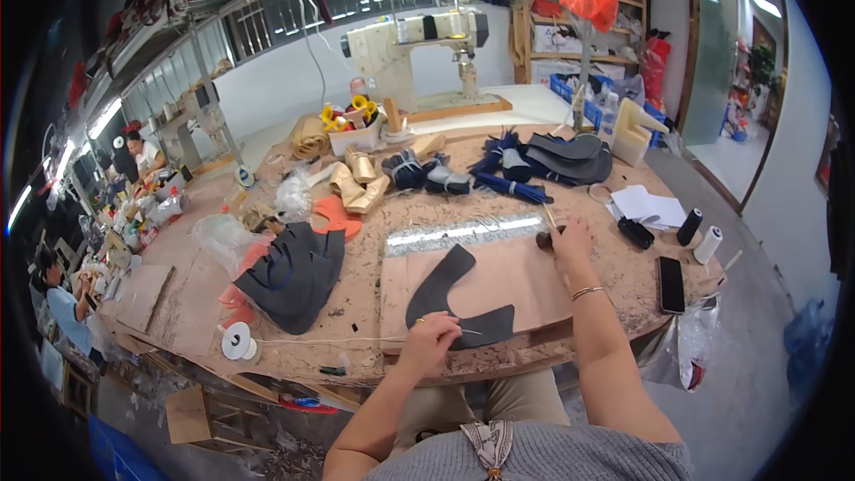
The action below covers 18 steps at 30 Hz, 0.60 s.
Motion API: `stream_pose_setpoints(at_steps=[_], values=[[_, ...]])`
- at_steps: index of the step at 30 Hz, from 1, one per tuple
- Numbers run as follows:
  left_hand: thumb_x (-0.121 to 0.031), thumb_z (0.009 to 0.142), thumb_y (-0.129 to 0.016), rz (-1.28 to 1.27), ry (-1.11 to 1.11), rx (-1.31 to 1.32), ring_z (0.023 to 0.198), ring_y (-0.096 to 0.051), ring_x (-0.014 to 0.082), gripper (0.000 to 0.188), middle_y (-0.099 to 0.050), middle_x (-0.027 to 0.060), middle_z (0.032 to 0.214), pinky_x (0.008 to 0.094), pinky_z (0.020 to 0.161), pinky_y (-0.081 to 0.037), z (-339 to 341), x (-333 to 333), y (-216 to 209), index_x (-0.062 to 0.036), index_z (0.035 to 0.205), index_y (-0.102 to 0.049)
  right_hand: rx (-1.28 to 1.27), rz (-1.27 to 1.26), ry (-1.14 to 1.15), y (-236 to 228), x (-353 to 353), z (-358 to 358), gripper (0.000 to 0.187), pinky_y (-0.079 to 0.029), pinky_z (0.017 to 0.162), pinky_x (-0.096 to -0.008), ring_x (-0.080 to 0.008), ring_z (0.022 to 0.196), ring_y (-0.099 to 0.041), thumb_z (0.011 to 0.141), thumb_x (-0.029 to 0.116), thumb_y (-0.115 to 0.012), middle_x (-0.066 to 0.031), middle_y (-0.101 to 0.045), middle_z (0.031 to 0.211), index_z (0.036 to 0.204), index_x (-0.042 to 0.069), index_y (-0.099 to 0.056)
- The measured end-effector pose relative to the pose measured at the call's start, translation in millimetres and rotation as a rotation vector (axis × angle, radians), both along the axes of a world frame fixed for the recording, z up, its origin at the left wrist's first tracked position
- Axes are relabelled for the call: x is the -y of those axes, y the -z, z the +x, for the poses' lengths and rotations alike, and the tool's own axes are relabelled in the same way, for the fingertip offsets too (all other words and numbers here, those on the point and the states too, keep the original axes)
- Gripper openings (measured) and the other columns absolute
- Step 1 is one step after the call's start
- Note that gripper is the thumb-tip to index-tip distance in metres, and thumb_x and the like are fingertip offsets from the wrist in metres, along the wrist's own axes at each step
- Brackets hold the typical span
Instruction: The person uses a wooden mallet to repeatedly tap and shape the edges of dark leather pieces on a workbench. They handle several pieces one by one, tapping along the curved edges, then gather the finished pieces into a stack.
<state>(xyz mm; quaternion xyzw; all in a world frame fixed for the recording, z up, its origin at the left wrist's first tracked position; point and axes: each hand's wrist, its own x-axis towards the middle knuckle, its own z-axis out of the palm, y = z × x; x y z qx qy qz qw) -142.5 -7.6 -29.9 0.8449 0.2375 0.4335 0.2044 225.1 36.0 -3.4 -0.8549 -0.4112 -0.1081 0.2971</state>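
A dark grey curved, U-shaped piece of material (436, 283) lies flat on a pale board (525, 289) in front of me. Over its near edge, my left hand (431, 336) pinches a thin white tape (329, 339), whose short end sticks out past the fingers. To the left the tape runs back to a white spool (237, 341). At the board's far right, my right hand (573, 239) is closed at a small dark object (544, 239). A thin pale stick rises beside those fingers; exactly what they grip is hidden.
A stack of dark grey pieces (298, 276) lies left. Gold rolled pieces (361, 183), navy bundles (508, 165) and a sewing machine (419, 44) stand farther back. A phone (670, 285), thread cones (689, 227) and white papers (646, 207) sit right. Other people work far left.
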Motion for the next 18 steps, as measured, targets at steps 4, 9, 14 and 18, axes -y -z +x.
stream_pose_setpoints(at_steps=[4, 9, 14, 18], values=[[-0.008, 0.082, -0.073, -0.112, -0.173, 0.021, 0.073, -0.064, 0.0290, 0.005, -0.064, 0.0082, 0.079, 0.0395, 0.065, -0.051, 21, 20, -47, -0.0071, 0.084, -0.068, -0.198, -0.127, -0.124, -1, 32, 18, 0.049, -0.051, 0.088, -0.0461, -0.0341, 0.103, -0.065, 0.080, 0.026, -0.077, -0.0156, -0.069, 0.107, 0.123, 0.010, -0.060], [-0.011, 0.084, -0.071, -0.080, -0.149, -0.076, 0.071, -0.066, 0.0277, 0.006, -0.066, 0.0096, 0.081, 0.0365, 0.063, -0.053, 72, 21, -51, -0.0063, 0.085, -0.068, -0.170, 0.024, -0.183, 5, 30, 13, 0.044, -0.053, 0.081, -0.0446, -0.0346, 0.096, -0.067, 0.081, 0.014, -0.074, -0.0157, -0.070, 0.102, 0.121, 0.010, -0.057], [-0.019, 0.086, -0.069, -0.069, -0.254, -0.257, 0.070, -0.066, 0.0283, 0.009, -0.065, 0.0075, 0.079, 0.0394, 0.063, -0.052, 96, 12, -14, -0.0108, 0.083, -0.069, -0.116, 0.124, -0.357, -18, 50, -23, 0.048, -0.052, 0.076, -0.0464, -0.0357, 0.088, -0.067, 0.076, 0.006, -0.074, -0.0146, -0.069, 0.091, 0.122, 0.009, -0.057], [-0.021, 0.085, -0.071, -0.014, -0.252, -0.256, 0.066, -0.064, 0.0275, 0.009, -0.063, 0.0059, 0.073, 0.0402, 0.060, -0.050, 97, 13, -8, -0.0127, 0.081, -0.069, 0.004, 0.148, -0.545, -11, 64, -24, 0.061, -0.053, 0.075, -0.0460, -0.0359, 0.087, -0.066, 0.078, 0.018, -0.077, -0.0138, -0.068, 0.096, 0.134, 0.012, -0.053]])
